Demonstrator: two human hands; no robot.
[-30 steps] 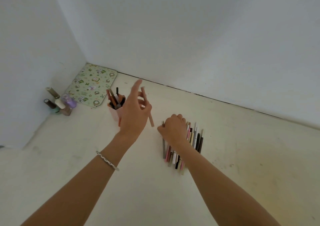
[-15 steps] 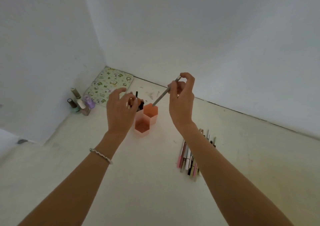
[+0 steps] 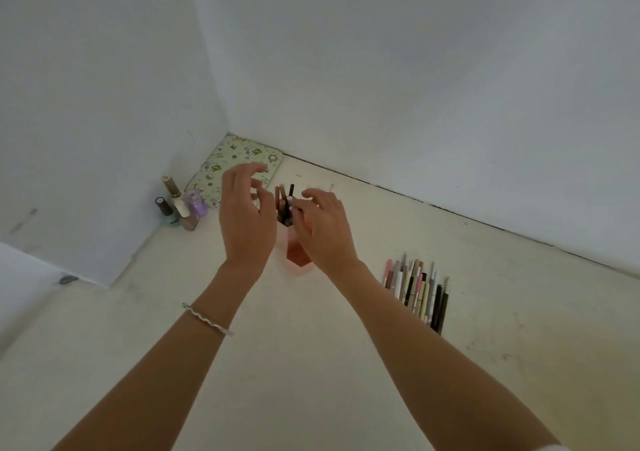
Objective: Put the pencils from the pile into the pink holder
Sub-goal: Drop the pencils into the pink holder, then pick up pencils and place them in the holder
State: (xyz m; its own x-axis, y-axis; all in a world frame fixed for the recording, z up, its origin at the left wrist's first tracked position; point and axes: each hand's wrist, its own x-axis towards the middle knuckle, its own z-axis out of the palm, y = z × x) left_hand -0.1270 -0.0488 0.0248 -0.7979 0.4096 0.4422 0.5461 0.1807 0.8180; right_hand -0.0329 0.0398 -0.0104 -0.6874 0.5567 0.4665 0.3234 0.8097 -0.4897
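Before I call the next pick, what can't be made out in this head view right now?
- Pink holder: most of its rim and compartments, hidden behind the left hand and right hand.
- Right hand: whether its fingers pinch a pencil; motion blur and the hand's back hide this.
- Pencils in the holder: count, partly covered.
- Pencil pile: exact count, too small and overlapping.

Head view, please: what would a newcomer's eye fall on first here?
Two bare hands, the left hand and right hand, hover with fingers spread over the pink holder at centre, pencils sticking up from it. To the right, the pile of pencils lies on the pale surface.
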